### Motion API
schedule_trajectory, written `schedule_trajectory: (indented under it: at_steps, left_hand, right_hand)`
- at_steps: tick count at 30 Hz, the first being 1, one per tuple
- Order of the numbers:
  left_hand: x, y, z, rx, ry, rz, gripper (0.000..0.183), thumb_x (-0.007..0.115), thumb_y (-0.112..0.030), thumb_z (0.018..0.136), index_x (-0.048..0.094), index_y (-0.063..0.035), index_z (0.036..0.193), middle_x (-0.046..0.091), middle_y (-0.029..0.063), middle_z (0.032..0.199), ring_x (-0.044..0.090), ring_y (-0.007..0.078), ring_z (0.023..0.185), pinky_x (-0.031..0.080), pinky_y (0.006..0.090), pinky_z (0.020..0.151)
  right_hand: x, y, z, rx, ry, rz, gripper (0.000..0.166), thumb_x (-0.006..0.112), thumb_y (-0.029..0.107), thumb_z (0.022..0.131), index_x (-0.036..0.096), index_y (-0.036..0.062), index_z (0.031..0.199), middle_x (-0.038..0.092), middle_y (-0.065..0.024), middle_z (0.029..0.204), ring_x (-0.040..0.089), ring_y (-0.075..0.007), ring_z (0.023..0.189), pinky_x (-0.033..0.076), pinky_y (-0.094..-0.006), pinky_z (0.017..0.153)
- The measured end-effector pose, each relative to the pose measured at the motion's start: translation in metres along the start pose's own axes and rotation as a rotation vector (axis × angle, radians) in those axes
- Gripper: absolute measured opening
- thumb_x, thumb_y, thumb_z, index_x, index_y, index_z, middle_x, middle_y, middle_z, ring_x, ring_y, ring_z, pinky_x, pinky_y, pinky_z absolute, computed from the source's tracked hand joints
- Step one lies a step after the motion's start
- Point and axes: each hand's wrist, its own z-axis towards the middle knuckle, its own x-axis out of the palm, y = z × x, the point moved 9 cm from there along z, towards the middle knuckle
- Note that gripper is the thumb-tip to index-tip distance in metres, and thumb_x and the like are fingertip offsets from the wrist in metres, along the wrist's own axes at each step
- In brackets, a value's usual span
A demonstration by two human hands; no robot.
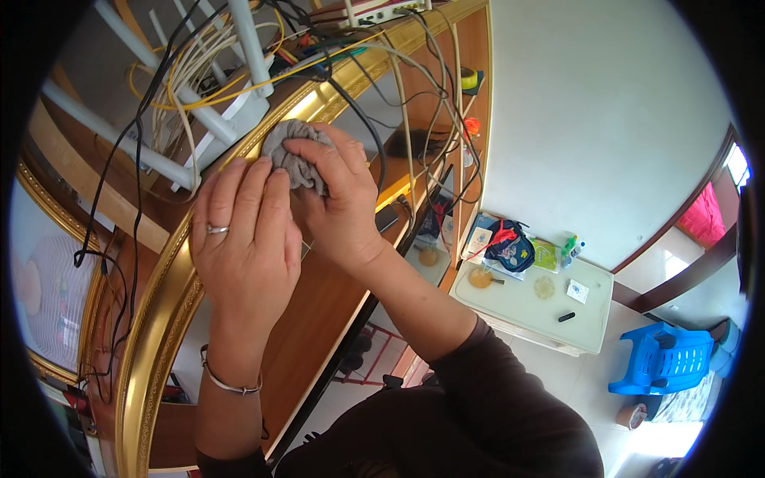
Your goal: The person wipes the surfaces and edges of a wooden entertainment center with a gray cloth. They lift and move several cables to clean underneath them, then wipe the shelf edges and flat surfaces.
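Note:
A crumpled grey cloth lies against the ornate gold frame, which curves from the lower left to the top. My right hand grips the cloth with bent fingers. My left hand, with a ring and a bracelet at the wrist, rests on the gold frame; its fingertips touch the cloth's lower left edge and its palm faces down. What lies under the left palm is hidden.
Behind the frame stand a white device with thick antennas and tangled cables. More cables hang over the wooden shelf at right. Farther right are a glass-topped table holding a small backpack, and a blue plastic chair.

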Motion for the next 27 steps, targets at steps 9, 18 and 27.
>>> schedule_trajectory:
  at_steps: [9,18,27]
  left_hand:
    - [0.041,-0.005,0.027,0.076,0.057,0.011,0.035,0.059,-0.005,0.081,0.064,-0.0009,0.116,0.064,0.0106,0.12,0.055,0.0279,0.122,0.042,0.0429,0.106]
    - [0.067,-0.019,0.041,0.179,0.188,0.379,0.038,0.058,-0.012,0.082,0.064,-0.0027,0.119,0.053,0.0048,0.127,0.044,0.0227,0.12,0.037,0.033,0.103]
    - [0.077,-0.019,0.046,0.154,0.171,0.362,0.037,0.057,-0.016,0.084,0.065,-0.0052,0.118,0.053,0.0021,0.128,0.044,0.0221,0.115,0.037,0.0314,0.099]
  right_hand:
    - [-0.102,-0.078,0.047,0.495,-0.204,-0.041,0.04,0.054,-0.003,0.078,0.06,0.0019,0.117,0.066,-0.0157,0.104,0.066,-0.0275,0.095,0.05,-0.0352,0.084]
    - [-0.095,-0.195,0.155,0.442,0.039,-0.816,0.036,0.061,0.015,0.073,0.072,0.0092,0.108,0.07,-0.0195,0.097,0.066,-0.0376,0.096,0.051,-0.0427,0.085]
    - [-0.087,-0.125,0.131,0.204,-0.065,-0.554,0.031,0.063,0.004,0.071,0.071,0.0115,0.1,0.061,-0.0191,0.105,0.059,-0.0402,0.101,0.049,-0.0445,0.086]
